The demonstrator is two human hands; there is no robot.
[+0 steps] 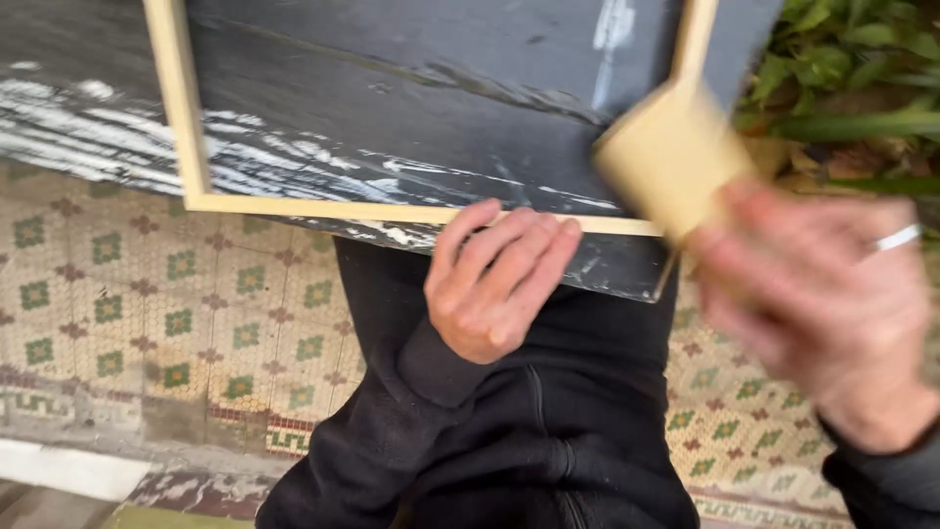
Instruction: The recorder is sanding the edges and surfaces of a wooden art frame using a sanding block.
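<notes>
Pale wood frame lies on dark board, centre far. Left hand curled, fingertips on frame's near rail. Right hand, blurred, grips tan block at frame's right corner.

The dark desk fills the upper part of the view, and a pale wooden frame lies on it, its near rail running along the desk's front edge. The left hand blocks the middle of that edge, fingers on the rail. The right hand, blurred, holds a tan block over the frame's right corner. Green plants close off the far right. Left of the left hand, the edge and the tiled floor below lie open.
</notes>
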